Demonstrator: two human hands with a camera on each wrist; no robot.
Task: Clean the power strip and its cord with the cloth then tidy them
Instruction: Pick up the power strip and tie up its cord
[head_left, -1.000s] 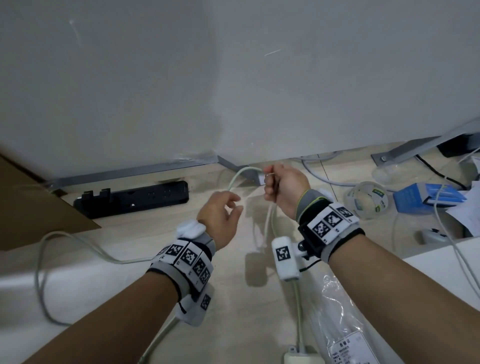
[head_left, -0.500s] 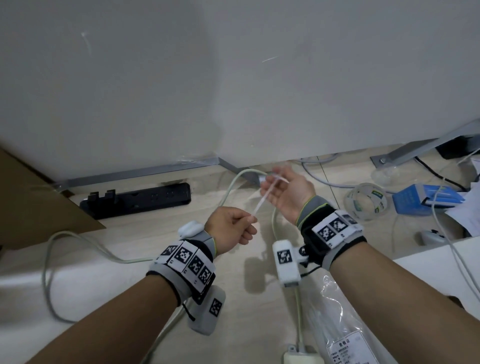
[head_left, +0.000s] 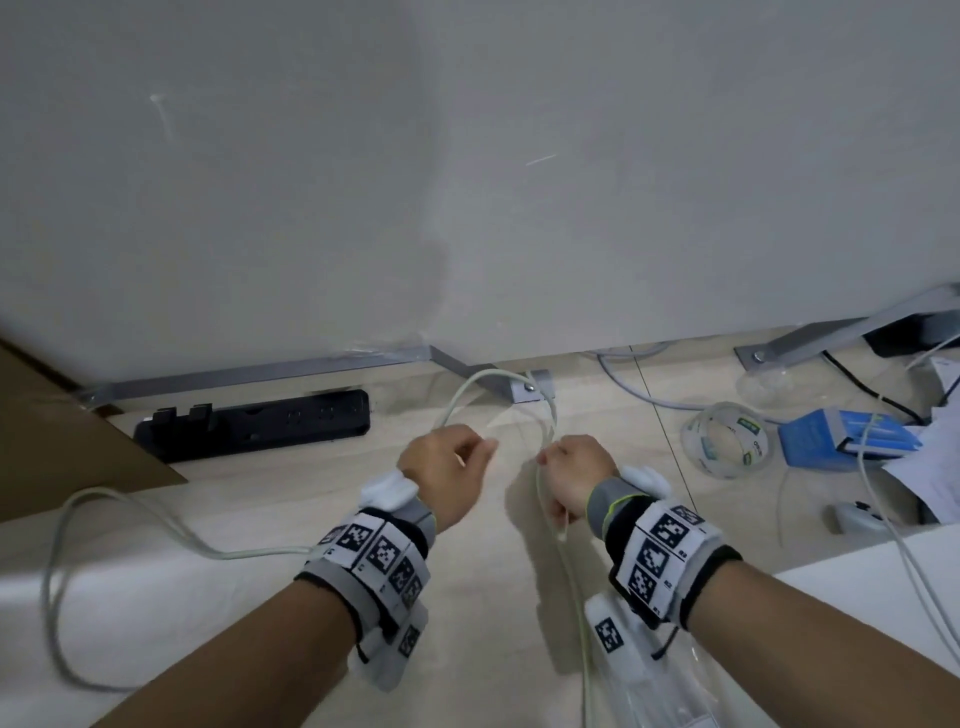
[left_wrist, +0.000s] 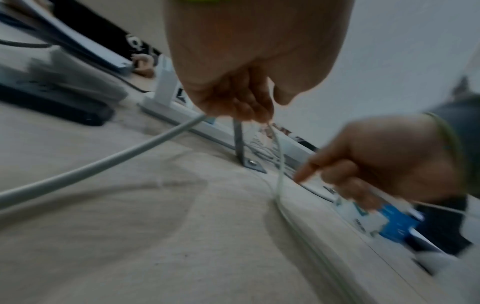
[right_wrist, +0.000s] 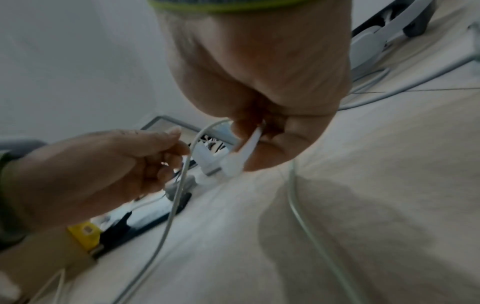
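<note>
A white cord (head_left: 493, 376) arches off the wooden floor between my two hands. My left hand (head_left: 447, 478) grips one side of the loop; from there the cord (left_wrist: 103, 162) runs left along the floor. My right hand (head_left: 571, 478) is closed round the other side, and two strands hang from it toward the bottom edge. In the right wrist view the right fingers also pinch a flat white strip (right_wrist: 244, 152) beside the cord (right_wrist: 166, 226). No cloth shows, and the cord's own power strip is out of view.
A black power strip (head_left: 249, 423) lies by the wall to the left, next to a brown board (head_left: 52, 441). A metal desk foot (head_left: 519, 387) sits behind the loop. A tape roll (head_left: 727, 441), blue box (head_left: 841, 436) and loose cables lie right; a plastic bag (head_left: 675, 691) is below.
The thin strip stretched between my hands half a second ago no longer spans them. Both hands have dropped lower and level with each other, and the right hand has closed into a fist on the cord.
</note>
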